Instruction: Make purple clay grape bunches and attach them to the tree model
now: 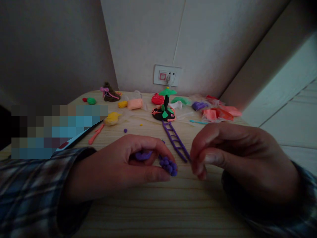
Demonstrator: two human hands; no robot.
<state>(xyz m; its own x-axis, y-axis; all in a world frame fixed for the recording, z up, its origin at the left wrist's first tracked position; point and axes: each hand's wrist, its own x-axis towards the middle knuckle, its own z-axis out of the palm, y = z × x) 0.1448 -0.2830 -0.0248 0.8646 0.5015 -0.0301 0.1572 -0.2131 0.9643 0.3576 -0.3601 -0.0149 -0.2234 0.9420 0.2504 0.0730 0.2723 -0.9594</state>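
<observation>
Between the thumb and fingertips of my left hand [138, 165] is a small cluster of purple clay balls [168, 166], like a bunch of grapes. Another lump of purple clay [143, 155] shows inside the curl of that hand. My right hand [232, 158] hovers just right of the cluster, thumb and fingers pinched together; whether anything is between them I cannot make out. Behind the hands lies a purple clay ladder [176, 140], its far end at a black clay base [156, 114] with a green-topped clay tree [166, 99].
On the wooden table [158, 208] stand a brown clay figure [110, 92] and bagged clay: yellow [112, 118], peach [135, 104], red [158, 99], purple [200, 105]. A pink clay tool-like piece [96, 135] and a tablet-like device [74, 138], partly pixelated, lie left. A wall socket [167, 75] is behind.
</observation>
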